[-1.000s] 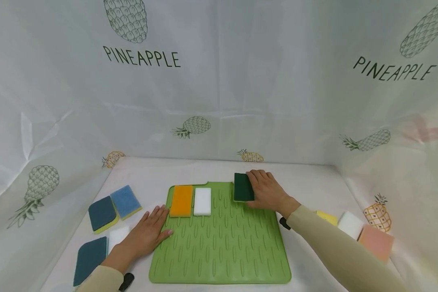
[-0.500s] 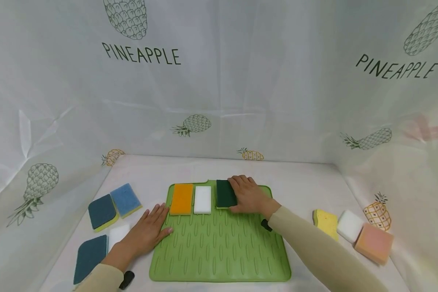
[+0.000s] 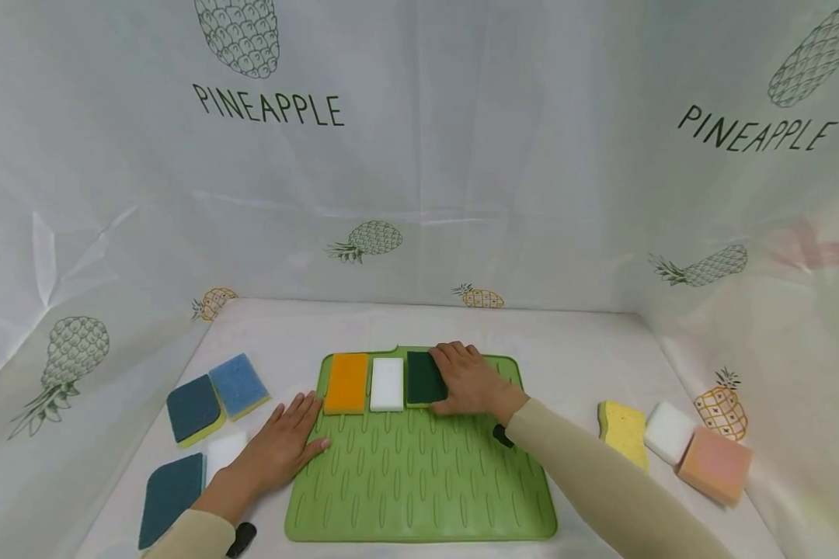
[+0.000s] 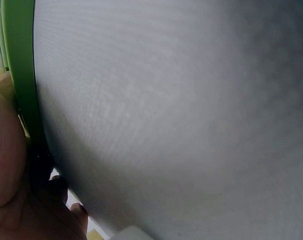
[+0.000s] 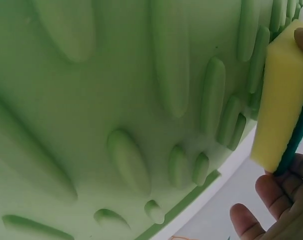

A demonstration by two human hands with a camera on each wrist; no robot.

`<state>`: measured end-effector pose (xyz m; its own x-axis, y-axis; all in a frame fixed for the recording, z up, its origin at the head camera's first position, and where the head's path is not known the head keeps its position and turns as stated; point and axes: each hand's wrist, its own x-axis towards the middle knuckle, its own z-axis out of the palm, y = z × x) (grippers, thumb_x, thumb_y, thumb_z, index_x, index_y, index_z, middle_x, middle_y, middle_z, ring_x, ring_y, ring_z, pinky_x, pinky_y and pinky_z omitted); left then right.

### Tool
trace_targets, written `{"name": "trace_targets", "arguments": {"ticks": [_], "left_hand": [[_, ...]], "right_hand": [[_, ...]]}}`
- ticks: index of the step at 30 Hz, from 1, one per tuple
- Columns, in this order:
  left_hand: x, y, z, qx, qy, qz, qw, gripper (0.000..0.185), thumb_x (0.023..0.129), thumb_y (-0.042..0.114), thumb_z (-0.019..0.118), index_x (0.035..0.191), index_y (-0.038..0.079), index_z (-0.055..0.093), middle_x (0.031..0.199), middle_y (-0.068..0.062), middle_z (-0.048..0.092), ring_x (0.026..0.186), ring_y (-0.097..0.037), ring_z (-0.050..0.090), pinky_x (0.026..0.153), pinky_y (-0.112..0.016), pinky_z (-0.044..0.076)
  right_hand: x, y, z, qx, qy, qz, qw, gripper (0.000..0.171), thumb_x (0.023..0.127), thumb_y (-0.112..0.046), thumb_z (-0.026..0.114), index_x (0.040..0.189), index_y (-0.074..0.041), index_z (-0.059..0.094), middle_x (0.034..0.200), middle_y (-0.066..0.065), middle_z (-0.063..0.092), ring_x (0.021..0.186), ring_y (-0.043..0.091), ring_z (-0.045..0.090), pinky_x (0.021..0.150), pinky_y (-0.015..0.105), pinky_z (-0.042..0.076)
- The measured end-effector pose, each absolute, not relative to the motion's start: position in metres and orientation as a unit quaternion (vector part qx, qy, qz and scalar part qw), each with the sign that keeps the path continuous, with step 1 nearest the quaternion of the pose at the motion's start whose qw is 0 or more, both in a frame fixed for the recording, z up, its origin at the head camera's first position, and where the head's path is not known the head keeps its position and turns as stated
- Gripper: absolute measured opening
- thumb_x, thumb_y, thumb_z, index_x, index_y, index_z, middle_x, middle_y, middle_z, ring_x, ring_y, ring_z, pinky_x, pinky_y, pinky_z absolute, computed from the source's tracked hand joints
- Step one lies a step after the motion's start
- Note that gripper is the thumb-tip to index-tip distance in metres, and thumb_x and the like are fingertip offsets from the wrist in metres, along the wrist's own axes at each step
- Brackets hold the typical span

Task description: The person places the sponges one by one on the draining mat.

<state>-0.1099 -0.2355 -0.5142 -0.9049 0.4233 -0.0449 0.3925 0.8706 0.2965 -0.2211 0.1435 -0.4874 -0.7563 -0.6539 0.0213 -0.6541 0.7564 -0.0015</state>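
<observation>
Right grip (image 3: 471,380) on rectangular spongy scourer (image 3: 425,378)

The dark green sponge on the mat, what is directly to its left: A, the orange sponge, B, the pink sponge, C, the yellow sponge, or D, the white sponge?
D: in the head view the dark green sponge under the right hand lies right beside the white sponge, with the orange sponge one place further left on the green mat.

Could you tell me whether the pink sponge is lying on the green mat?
No, the pink sponge lies on the white tabletop right of the green mat, beside a white sponge.
</observation>
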Motion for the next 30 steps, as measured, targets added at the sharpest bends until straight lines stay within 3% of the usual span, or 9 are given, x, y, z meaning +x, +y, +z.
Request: {"name": "trace_targets", "arguments": {"ticks": [30], "left_hand": [[-0.1102,-0.2341,-0.5147,0.210,0.965,0.145,0.057,0.077,0.109,0.049,0.055,0.162,-0.004,0.036,0.169,-0.025,0.033,0.157,-0.047,0.028,0.124,-0.068,0.026]], "right_hand": [[-0.2208,0.1431,-0.4916,0.341,-0.940,-0.009,-0.006,0.100,0.087,-0.074,0.065,0.159,-0.007,0.042,0.156,0.014,0.051,0.139,0.032,0.051,0.108,0.052,0.048]]}}
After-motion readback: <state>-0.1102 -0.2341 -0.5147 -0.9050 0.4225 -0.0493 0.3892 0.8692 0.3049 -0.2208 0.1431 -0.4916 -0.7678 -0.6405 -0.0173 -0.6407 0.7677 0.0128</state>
